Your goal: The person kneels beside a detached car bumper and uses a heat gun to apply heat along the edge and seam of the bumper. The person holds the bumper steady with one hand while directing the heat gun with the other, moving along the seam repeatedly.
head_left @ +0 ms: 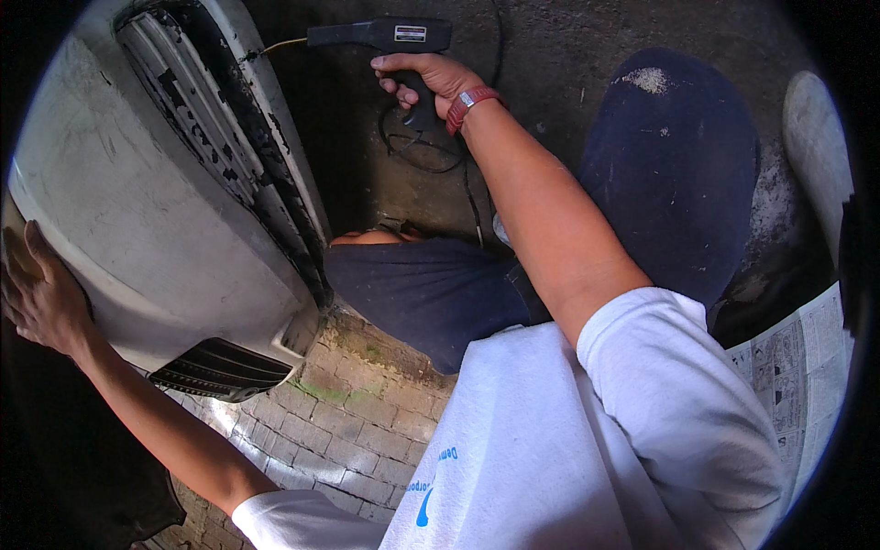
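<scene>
Probably light yet rigid, the gun-shaped tool (pixel 380 36) beside the pale bumper (pixel 156 206) suits a handle (pixel 422 108) grip; the right hand's (pixel 438 81) fingers wrap it. The left hand (pixel 44 298) rests, fingers spread, against the bumper.

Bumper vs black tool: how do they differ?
Size: the bumper is far larger than the tool.
Colour: the bumper is mostly off-white, the tool black.
Hold: the right hand grips the tool; the left hand appears to rest open against the bumper.

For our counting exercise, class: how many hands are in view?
2: the left hand at the pale bumper's edge, and the right hand holding a black pistol-shaped tool.
</scene>
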Motion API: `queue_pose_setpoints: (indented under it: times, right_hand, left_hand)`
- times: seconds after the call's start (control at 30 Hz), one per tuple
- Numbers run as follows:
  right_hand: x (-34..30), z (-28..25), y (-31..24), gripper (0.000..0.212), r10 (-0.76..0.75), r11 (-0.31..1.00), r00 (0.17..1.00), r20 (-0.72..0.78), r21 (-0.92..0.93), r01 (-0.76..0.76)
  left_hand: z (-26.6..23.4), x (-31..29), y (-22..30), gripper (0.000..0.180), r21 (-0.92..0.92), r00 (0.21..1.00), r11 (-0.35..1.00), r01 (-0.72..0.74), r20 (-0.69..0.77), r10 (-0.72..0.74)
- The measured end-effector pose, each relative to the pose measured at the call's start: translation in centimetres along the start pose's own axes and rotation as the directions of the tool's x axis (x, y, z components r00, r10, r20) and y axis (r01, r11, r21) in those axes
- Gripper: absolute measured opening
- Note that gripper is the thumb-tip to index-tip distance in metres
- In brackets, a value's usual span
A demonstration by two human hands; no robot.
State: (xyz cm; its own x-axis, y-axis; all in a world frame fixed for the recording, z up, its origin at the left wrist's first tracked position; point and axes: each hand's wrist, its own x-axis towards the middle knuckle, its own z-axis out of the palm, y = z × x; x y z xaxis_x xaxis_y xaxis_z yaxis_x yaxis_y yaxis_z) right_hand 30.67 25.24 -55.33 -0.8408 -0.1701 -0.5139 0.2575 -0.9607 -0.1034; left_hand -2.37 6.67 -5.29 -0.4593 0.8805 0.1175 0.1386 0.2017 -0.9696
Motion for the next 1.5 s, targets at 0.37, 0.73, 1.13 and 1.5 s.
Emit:
queue_pose_setpoints:
  times: [0.37, 0.73, 1.13, 1.5]
  right_hand:
    - [-0.18, 0.03, -0.27, 0.034, -0.014, 0.999, 1.0, 0.025, -0.033, 0.015]
    - [-0.09, -0.05, -0.29, 0.035, -0.004, 1.0, 1.0, 0.014, -0.017, 0.004]
    - [-0.23, -0.09, -0.27, 0.035, -0.001, 1.0, 1.0, 0.007, 0.006, 0.001]
    - [-0.35, -0.4, -0.47, 0.039, -0.004, 1.0, 1.0, 0.006, -0.015, 0.004]
  left_hand:
    - [0.08, -0.02, 0.17, 0.093, 0.005, 1.0, 1.0, 0.002, -0.005, -0.002]
    - [-0.05, 0.19, 0.23, 0.094, 0.01, 1.0, 1.0, 0.002, -0.003, -0.002]
    - [-0.09, 0.24, 0.1, 0.094, 0.021, 1.0, 1.0, 0.004, -0.001, -0.004]
    - [-0.24, 0.37, 0.02, 0.095, 0.025, 1.0, 1.0, 0.009, 0.0, -0.009]
